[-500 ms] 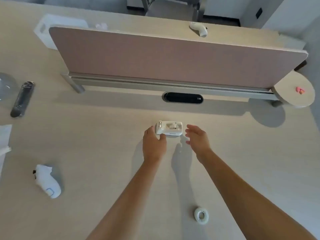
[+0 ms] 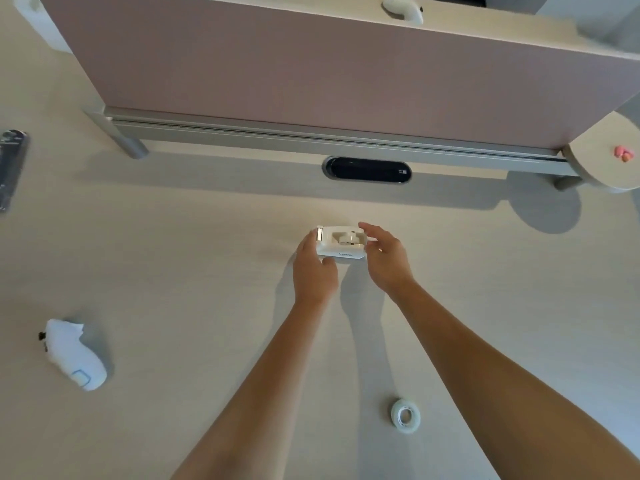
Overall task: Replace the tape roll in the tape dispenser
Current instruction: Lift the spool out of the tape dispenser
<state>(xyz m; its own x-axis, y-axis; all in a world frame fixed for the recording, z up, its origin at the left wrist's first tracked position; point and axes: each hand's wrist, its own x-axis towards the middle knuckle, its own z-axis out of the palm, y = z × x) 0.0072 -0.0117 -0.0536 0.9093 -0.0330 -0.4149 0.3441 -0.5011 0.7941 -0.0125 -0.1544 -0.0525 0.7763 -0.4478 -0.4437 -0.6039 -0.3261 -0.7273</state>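
Note:
A small white tape dispenser (image 2: 341, 244) sits on the light desk (image 2: 194, 271), its cutter end to the left and a near-empty core in its well. My left hand (image 2: 313, 268) grips the dispenser's left end, thumb on the near side. My right hand (image 2: 386, 258) closes around its right end, fingers curled over the far edge. A fresh clear tape roll (image 2: 406, 416) lies flat on the desk near me, to the right of my right forearm and apart from both hands.
A pink divider panel (image 2: 311, 71) on a metal rail stands across the back, with a black cable slot (image 2: 367, 169) below it. A white controller (image 2: 74, 355) lies at left, a black object (image 2: 10, 168) at far left, a round side shelf (image 2: 606, 161) at right.
My right hand has moved left and closed onto the dispenser's right end. The left hand keeps its hold. The camera has come closer and tilted down.

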